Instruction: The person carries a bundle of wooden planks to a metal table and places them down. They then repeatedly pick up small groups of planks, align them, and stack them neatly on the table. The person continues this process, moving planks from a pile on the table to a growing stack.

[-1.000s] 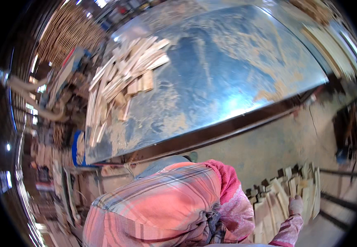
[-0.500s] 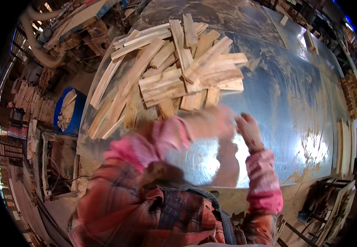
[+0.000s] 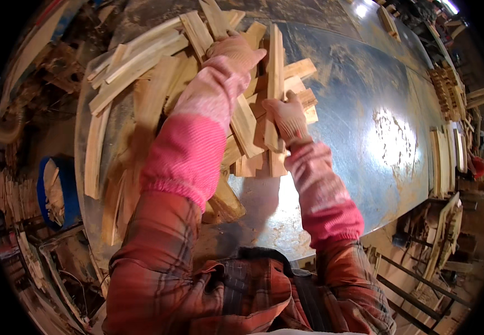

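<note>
My gloved right hand is closed on the side of a narrow wooden strip, its thumb lying over the wood. The strip points away from me across the pile. Farther off and to the left, my gloved left hand lies over the pile, thumb spread away from the fingers. Its fingertips are beside a short wooden strip. A longer wooden strip passes beneath my left hand and wrist. Pink cuffs cover both forearms. Several loose wood pieces lie crisscrossed around and under my hands.
The pile rests on a wide, dusty metal table. A blue bin with wood scraps stands left of it. Stacked wood blocks and upright boards line the right side. A dark metal frame stands at the lower right.
Both hands have moved forward from near the table's front onto the pile. A strip that lay diagonally on top now points away from me in my right hand. The view has shifted.
</note>
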Demonstrator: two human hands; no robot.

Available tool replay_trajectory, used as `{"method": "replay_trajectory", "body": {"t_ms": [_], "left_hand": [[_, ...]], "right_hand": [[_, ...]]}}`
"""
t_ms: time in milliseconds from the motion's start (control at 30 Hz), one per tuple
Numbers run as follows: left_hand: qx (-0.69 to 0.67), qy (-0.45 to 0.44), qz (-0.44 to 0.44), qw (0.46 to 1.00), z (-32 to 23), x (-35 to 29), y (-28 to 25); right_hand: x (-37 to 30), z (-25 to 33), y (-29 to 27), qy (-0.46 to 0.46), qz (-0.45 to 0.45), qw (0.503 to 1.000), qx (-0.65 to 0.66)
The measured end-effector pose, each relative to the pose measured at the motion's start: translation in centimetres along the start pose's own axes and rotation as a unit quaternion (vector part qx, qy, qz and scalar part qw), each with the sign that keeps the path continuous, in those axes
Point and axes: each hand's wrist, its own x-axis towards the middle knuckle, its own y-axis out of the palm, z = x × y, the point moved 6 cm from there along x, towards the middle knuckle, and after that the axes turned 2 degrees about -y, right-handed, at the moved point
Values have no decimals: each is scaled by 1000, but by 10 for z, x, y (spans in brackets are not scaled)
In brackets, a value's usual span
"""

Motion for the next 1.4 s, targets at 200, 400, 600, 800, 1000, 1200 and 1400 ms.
{"method": "replay_trajectory", "body": {"t_ms": [200, 400, 600, 800, 1000, 1200, 1400], "left_hand": [[-20, 24, 124, 992, -5, -24, 1], [-194, 315, 157, 916, 94, -190, -90], [-282, -88, 85, 952, 277, -202, -86], [-44, -88, -29, 995, 331, -236, -9], [-323, -141, 118, 929, 298, -217, -77], [-512, -40, 230, 826, 190, -144, -83], [-407, 38, 202, 890, 100, -81, 8]], "right_hand": [[-92, -117, -53, 18, -93, 991, 90], [-88, -168, -40, -7, -16, 982, 188], [-55, -103, -54, -50, -83, 968, 232], [-35, -21, 10, -159, 3, 987, 27], [-14, -18, 18, -54, -44, 985, -157], [-26, -51, -1, 5, -68, 995, 73], [-20, -165, -26, 15, -111, 978, 177]]}}
